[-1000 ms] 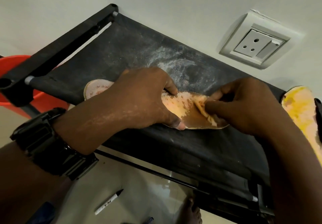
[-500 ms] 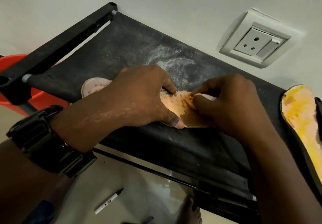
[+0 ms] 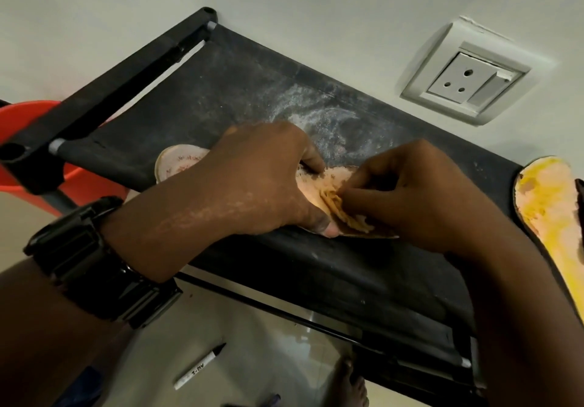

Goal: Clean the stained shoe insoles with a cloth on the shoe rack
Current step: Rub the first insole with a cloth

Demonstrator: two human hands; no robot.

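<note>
- Holding the insole (image 3: 178, 162) down with my left hand (image 3: 262, 179), I have it lying flat on the black fabric shelf of the shoe rack (image 3: 221, 96), lengthwise along the shelf.
- My left fingers are curled across the insole's width: the thumb tip presses on its near edge and the index fingertip bears on its far edge. The rounded pale end of the insole sticks out from under my wrist on the left.
- My right hand (image 3: 420, 198) pinches a small bunched cloth (image 3: 344, 213), yellowish and crumpled, between the thumb and the curled fingertips. The cloth is pressed against the insole's tan surface, just beside my left thumb.
- My two hands are almost touching over the middle of the insole; I cannot tell how my right ring and little fingers lie, as they are tucked under the hand.
- A whitish powdery smear (image 3: 325, 122) marks the shelf fabric just beyond my knuckles.
- A second insole (image 3: 550, 210), blotched with yellow, lies at the right end of the rack, well apart from the one I am holding.
- A black watch (image 3: 94, 261) sits on my left wrist.
- An orange bucket (image 3: 25, 122) stands behind the rack's left frame, and a white wall socket (image 3: 464, 80) is set in the wall above the shelf.
- On the floor below lie a white marker (image 3: 200, 367) and, near it, a bare foot (image 3: 354, 384).
</note>
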